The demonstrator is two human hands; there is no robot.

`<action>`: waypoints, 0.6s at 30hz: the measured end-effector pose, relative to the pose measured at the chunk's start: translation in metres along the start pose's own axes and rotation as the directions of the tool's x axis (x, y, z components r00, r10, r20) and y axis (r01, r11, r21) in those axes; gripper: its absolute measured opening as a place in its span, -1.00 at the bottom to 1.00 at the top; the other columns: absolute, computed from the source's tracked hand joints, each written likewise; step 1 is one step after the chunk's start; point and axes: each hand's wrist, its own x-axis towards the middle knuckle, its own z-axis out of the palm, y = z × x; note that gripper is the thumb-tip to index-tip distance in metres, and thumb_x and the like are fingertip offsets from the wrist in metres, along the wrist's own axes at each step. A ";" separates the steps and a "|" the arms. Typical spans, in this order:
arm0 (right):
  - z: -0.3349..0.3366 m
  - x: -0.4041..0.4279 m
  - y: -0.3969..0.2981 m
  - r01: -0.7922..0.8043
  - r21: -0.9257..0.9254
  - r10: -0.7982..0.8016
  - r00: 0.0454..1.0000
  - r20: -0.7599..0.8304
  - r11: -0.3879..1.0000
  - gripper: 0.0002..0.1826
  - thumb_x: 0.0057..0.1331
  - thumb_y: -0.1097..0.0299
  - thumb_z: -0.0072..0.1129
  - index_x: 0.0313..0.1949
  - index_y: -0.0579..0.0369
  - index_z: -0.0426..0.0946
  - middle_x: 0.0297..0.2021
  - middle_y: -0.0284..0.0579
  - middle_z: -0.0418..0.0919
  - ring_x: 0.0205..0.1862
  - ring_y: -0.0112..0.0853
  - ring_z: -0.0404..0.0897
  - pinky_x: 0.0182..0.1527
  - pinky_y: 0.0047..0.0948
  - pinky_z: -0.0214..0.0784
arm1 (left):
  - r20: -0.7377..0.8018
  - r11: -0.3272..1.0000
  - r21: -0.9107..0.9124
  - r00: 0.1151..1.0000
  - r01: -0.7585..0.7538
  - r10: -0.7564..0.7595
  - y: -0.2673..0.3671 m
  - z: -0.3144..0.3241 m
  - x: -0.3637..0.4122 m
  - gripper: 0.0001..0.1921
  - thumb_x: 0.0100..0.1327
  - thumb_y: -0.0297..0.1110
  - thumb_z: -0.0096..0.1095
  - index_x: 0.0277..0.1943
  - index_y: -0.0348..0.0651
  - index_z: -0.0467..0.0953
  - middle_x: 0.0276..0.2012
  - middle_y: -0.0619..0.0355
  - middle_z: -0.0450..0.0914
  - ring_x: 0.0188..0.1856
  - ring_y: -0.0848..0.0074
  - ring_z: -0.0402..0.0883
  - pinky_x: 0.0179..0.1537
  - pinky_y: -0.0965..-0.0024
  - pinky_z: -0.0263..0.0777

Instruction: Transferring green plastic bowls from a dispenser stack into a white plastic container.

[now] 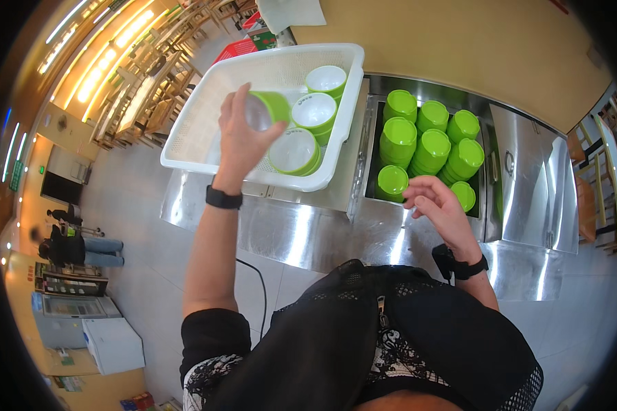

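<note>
My left hand (246,134) grips a green bowl with a pale inside (273,109), tilted on its side over the white perforated plastic basket (195,128). At the basket's right side stand stacked green bowls with white insides (314,111), their openings up. My right hand (432,200) is beside the front of a recessed steel bin, fingers apart and loosely curled, with nothing seen in it. Upside-down green bowls (398,136) stand there in several stacks. Its fingertips are close to a front-left bowl (393,180); whether they touch it I cannot tell.
The steel counter (298,231) runs along in front of me, with a steel lid (529,180) right of the bin. A tan panel (442,46) rises behind. A red basket (236,50) sits beyond the white one. A black cable (261,282) hangs near my body. People stand far left.
</note>
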 end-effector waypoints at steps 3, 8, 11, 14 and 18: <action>-0.013 -0.014 0.014 -0.057 -0.005 0.057 0.996 -0.076 0.998 -0.72 0.49 0.37 0.11 0.14 0.14 0.48 -0.08 -0.23 0.67 -0.12 -0.51 0.63 -0.09 -0.52 0.44 | 0.146 0.971 0.069 0.961 0.228 -0.236 -0.057 0.010 0.003 -0.02 0.01 -0.05 0.58 0.47 -0.13 0.23 0.37 -0.21 0.29 0.37 -0.10 0.33 0.35 -0.01 0.30; -0.028 -0.031 0.027 -0.112 -0.051 0.102 0.979 -0.176 0.992 -0.78 0.50 0.39 0.09 0.09 0.13 0.50 -0.14 -0.28 0.66 -0.16 -0.56 0.62 -0.12 -0.54 0.44 | 0.349 0.904 0.215 0.835 0.370 -0.425 -0.114 0.026 0.007 0.05 -0.04 0.09 0.55 0.50 -0.11 0.22 0.44 -0.22 0.23 0.39 -0.14 0.34 0.38 -0.02 0.30; -0.033 -0.035 0.029 -0.122 -0.069 0.107 0.976 -0.191 0.990 -0.78 0.51 0.39 0.09 0.09 0.12 0.50 -0.16 -0.29 0.65 -0.17 -0.56 0.62 -0.14 -0.55 0.43 | 0.434 0.876 0.264 0.762 0.403 -0.481 -0.132 0.035 0.007 0.07 -0.05 0.10 0.54 0.51 -0.11 0.21 0.45 -0.23 0.22 0.41 -0.14 0.34 0.39 0.01 0.31; -0.038 -0.035 0.032 -0.131 -0.099 0.108 0.973 -0.205 0.986 -0.79 0.51 0.40 0.08 0.08 0.13 0.51 -0.16 -0.29 0.65 -0.18 -0.56 0.61 -0.13 -0.55 0.44 | 0.554 0.890 0.253 0.697 0.380 -0.455 -0.144 0.042 0.007 0.07 -0.05 0.10 0.53 0.51 -0.12 0.22 0.45 -0.24 0.23 0.42 -0.10 0.33 0.39 0.05 0.31; -0.049 -0.032 0.047 -0.103 -0.223 0.044 0.966 -0.256 0.969 -0.79 0.49 0.40 0.10 0.06 0.17 0.52 -0.17 -0.27 0.65 -0.18 -0.53 0.61 -0.11 -0.51 0.47 | 0.665 0.909 0.251 0.623 0.333 -0.412 -0.147 0.044 0.007 0.06 -0.06 0.09 0.55 0.50 -0.14 0.25 0.44 -0.26 0.25 0.43 -0.05 0.35 0.39 0.09 0.31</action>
